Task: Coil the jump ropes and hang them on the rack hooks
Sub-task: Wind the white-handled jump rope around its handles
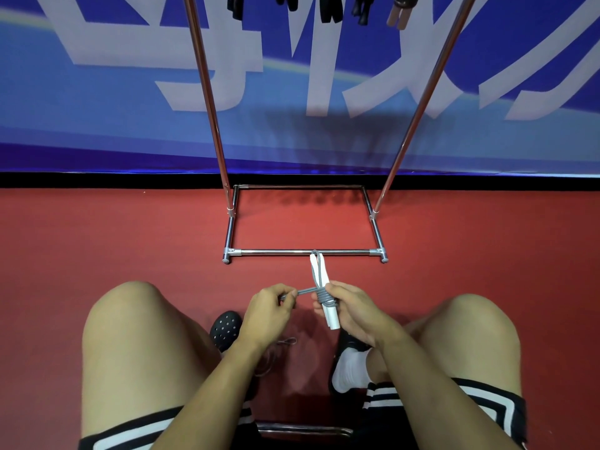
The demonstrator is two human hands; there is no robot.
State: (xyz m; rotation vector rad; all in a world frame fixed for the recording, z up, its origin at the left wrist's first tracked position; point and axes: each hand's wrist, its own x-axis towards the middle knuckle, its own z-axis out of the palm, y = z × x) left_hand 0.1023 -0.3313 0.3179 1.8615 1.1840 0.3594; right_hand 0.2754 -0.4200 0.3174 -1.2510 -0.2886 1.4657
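Rack: chrome frame (pixel 305 252) stands on the red floor straight ahead of your knees, uprights leaning away toward the blue banner; you sit facing it, probably so the hang afterward is a short reach up.
Hung ropes: dark handles (pixel 328 9) and a tan pair dangle at the top edge; the hooks themselves are out of view.
Right hand: your right hand (pixel 349 306) is wrapped around the white handles (pixel 329 315), fingers curled snugly, holding the bundle upright so the wraps stack in one place.
Left hand: your left hand (pixel 271 308) pinches the free tail of the grey cord between thumb and fingertips, drawn out sideways and taut, which keeps the turns tight.
Jump rope: the grey jump rope (pixel 319 295) sits between your hands, above your lap, with several turns already around the handles and a folded loop poking out the top.
Stage: my read is you are finishing the binding wrap; tucking the tail comes before hanging.
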